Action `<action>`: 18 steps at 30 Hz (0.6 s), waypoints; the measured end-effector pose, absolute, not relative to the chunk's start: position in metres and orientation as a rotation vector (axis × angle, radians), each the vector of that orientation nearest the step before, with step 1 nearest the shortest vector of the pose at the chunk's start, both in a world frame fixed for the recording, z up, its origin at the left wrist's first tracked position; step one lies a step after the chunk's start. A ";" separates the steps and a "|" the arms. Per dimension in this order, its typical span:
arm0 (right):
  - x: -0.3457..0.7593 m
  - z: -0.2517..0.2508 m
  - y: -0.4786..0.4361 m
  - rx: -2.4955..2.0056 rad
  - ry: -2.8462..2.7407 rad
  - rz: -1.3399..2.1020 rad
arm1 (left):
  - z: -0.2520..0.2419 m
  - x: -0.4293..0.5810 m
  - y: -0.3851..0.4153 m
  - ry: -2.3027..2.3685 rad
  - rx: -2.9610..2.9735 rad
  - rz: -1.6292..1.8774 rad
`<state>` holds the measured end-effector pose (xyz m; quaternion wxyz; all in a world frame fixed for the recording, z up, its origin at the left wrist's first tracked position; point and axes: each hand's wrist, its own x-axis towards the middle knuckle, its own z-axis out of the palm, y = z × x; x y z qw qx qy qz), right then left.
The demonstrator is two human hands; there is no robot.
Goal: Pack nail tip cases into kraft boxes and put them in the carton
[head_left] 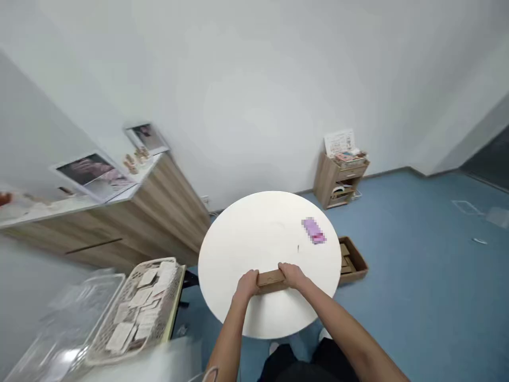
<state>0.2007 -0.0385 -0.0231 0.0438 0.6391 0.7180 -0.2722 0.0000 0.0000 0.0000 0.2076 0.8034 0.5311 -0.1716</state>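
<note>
Forearms [225, 339] stretch over a round white table [246, 228]; left hand [247, 284] and right hand [292, 275] clamp the ends of what looks like a cardboard box [271, 281].

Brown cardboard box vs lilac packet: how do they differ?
The brown cardboard box is gripped by the left hand and right hand; the lilac rectangular packet lies untouched. The box is plain brown, the packet lilac with a pink end. Both are oblongs over the round white table.

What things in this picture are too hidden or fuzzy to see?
Head view:
- Purple packet: blurred, so any print is unreadable.
- Cardboard box: its ends are hidden by the left hand and right hand.
- Cards in the white basket: too blurred to read.
</note>
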 end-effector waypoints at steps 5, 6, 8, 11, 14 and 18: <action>0.278 -0.008 -0.070 2.157 2.211 -0.796 | 0.013 0.059 -0.019 1.321 2.391 -0.234; 0.299 -0.004 -0.078 2.201 2.225 -0.779 | 0.018 0.077 -0.023 1.293 2.411 -0.177; 0.347 0.006 -0.098 2.287 2.246 -0.745 | 0.027 0.119 -0.034 1.249 2.444 -0.096; 0.426 0.021 -0.133 2.400 2.272 -0.686 | 0.037 0.195 -0.054 1.172 2.507 -0.006; 0.502 0.031 -0.169 2.462 2.239 -0.640 | 0.037 0.276 -0.078 1.114 2.566 0.025; 0.584 0.036 -0.204 2.474 2.092 -0.550 | 0.029 0.370 -0.107 1.096 2.615 -0.009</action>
